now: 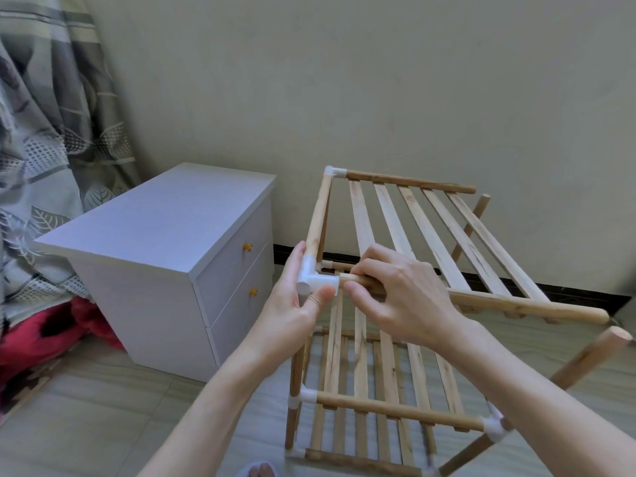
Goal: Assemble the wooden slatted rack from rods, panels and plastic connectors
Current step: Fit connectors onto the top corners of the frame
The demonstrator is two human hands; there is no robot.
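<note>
- On a pale tiled floor beside a white 2-drawer cabinet, a half-built wooden rack stands against a plain wall.
- Its top panel shows 5 flat slats between round rods; a second slatted shelf lies below.
- Left hand curls around a white plastic corner connector.
- Right hand pinches the front rod at that connector's socket.
- A patterned grey curtain hangs at left.

Bare arms, two hands

The left hand and right hand wore no sleeves, gloves, rings or watch.
</note>
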